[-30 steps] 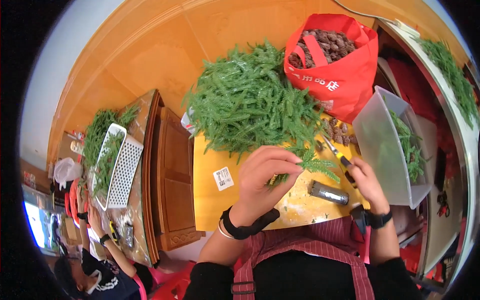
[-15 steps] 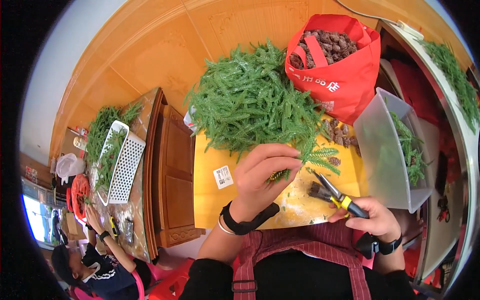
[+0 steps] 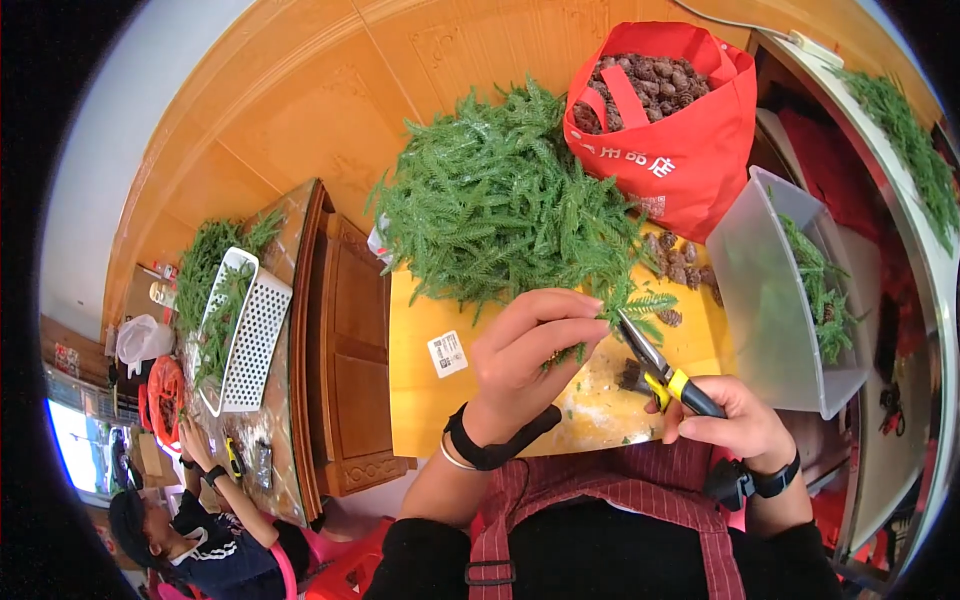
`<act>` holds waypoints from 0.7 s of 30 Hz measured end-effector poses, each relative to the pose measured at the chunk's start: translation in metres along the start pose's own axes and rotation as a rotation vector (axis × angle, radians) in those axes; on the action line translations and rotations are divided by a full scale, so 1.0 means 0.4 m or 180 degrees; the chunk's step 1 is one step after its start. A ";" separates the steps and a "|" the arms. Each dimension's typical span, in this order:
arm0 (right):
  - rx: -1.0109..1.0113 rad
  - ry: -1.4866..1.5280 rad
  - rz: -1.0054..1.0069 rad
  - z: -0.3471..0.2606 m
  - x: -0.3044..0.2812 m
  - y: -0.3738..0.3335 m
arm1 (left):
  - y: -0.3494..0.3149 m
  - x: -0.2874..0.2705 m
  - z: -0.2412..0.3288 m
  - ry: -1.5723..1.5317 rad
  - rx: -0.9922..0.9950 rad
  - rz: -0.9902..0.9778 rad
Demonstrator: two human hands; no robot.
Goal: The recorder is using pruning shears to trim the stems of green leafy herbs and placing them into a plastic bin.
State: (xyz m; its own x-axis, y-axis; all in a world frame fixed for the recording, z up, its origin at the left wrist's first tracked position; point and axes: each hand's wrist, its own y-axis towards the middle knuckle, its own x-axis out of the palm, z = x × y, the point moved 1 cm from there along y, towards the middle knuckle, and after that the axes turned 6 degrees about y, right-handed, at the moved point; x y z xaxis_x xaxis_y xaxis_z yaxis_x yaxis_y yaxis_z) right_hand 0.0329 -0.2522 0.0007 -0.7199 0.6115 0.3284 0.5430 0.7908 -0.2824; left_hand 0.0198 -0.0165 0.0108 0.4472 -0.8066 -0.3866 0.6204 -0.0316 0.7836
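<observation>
Pliers have swung up and left since half a second ago, so the tips are now right at the green sprig instead of just below it. That sprig is over the yellow table, pinched between thumb and fingers of my left hand, while my right hand is wrapped around the plier handles. From this remote seat I can't tell whether the tips are biting anything.

How I'd do this bit well, imo: keep the pinch steady and near where the tips work, keep skin out of their path, and squeeze only once they line up with the stem.

Headcount going outward: one sprig pinched, one pair of pliers, one dark bundle partly behind them, one loose pinecone by the sprig, plus a cluster of pinecones overlapping too much to count. One white sticker, one big pile of greenery (tangled, uncountable), one red bag stuffed with cones, one clear bin with more greenery inside. Off left, one white basket and one co-worker.
</observation>
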 end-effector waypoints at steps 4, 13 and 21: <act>-0.0182 0.0173 -0.0335 0.015 -0.022 0.001 | 0.002 0.004 0.009 -0.0035 -0.0066 0.0032; -0.0204 -0.0052 -0.0362 0.009 -0.027 0.001 | 0.004 0.009 0.008 -0.0073 -0.0142 0.0037; 0.0006 -0.0019 -0.0125 -0.016 -0.011 -0.001 | 0.000 0.016 0.005 -0.0233 -0.0492 0.0087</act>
State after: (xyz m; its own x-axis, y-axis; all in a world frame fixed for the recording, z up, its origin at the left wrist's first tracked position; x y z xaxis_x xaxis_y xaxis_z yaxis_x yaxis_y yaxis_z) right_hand 0.0385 -0.2551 0.0053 -0.7432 0.5798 0.3339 0.5135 0.8142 -0.2710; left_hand 0.0212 -0.0229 0.0094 0.4208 -0.8469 -0.3252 0.7028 0.0776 0.7072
